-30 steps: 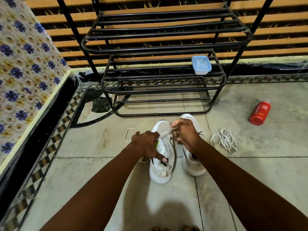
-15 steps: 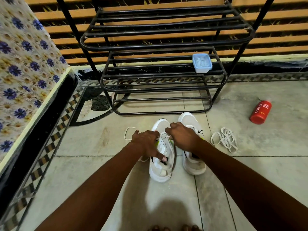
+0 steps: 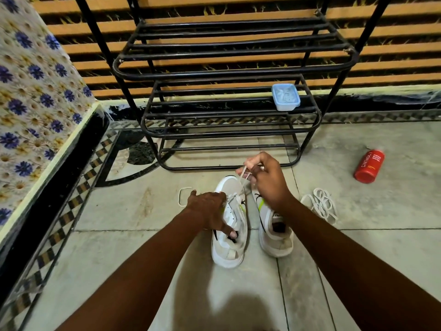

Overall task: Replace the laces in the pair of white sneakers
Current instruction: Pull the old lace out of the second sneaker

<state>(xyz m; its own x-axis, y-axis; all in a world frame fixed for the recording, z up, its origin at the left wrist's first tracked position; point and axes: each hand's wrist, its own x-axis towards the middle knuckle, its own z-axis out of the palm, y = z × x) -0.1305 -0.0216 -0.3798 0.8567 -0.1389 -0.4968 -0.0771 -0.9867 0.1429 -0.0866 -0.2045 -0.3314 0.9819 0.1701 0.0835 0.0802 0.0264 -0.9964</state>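
While the left sneaker [image 3: 229, 225] is steadied near the rack by the left hand [image 3: 207, 209], its lace [image 3: 244, 176] is pinched and drawn up by the right hand [image 3: 267, 180], so both shoes seemingly remain unfinished, the lace bundle [image 3: 321, 207] unused.

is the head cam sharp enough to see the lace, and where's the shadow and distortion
Head view: the lace pinched by the right hand reads thin and slightly soft; a dark shadow falls on the floor below the shoes; the rack bars bow from wide-angle distortion.
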